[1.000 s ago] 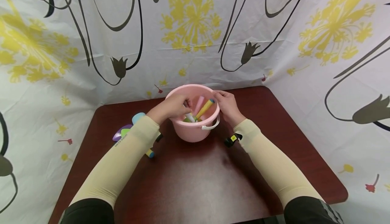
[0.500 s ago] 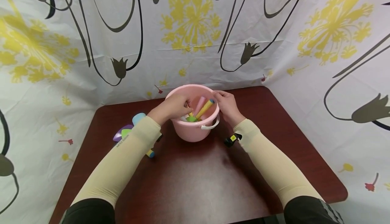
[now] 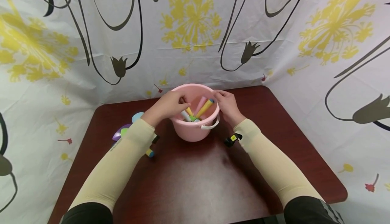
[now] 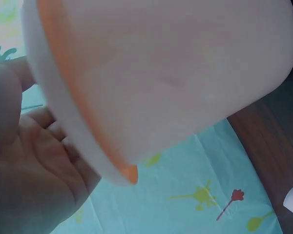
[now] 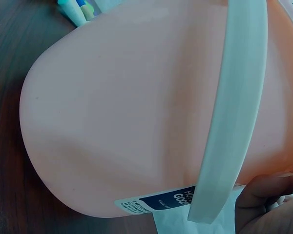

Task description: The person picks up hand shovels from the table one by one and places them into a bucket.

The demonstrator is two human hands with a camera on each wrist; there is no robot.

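A pink bucket (image 3: 191, 130) with a white handle (image 3: 211, 124) stands towards the back of the table. Inside it lean a pink stick-like piece (image 3: 200, 104), a yellow piece with a blue end (image 3: 205, 108), a second yellow piece (image 3: 189, 111) and a white piece (image 3: 185, 116), with green parts below. My left hand (image 3: 169, 104) is over the bucket's left rim, fingers loosely bent above the contents and holding nothing visible. In the left wrist view, its palm (image 4: 44, 170) shows beyond the rim. My right hand (image 3: 228, 104) grips the right rim between thumb and fingers.
Left of the bucket, partly behind my left sleeve, lie a light blue piece (image 3: 137, 117), a purple piece (image 3: 119, 134), a green piece (image 3: 124, 131) and a yellow piece with a blue end (image 3: 149, 153). A patterned white cloth (image 3: 195, 64) hangs close behind the bucket.
My left hand dipped into the bucket, then drew back up and left. The white piece it held a second ago now lies inside. My right hand stays on the rim.
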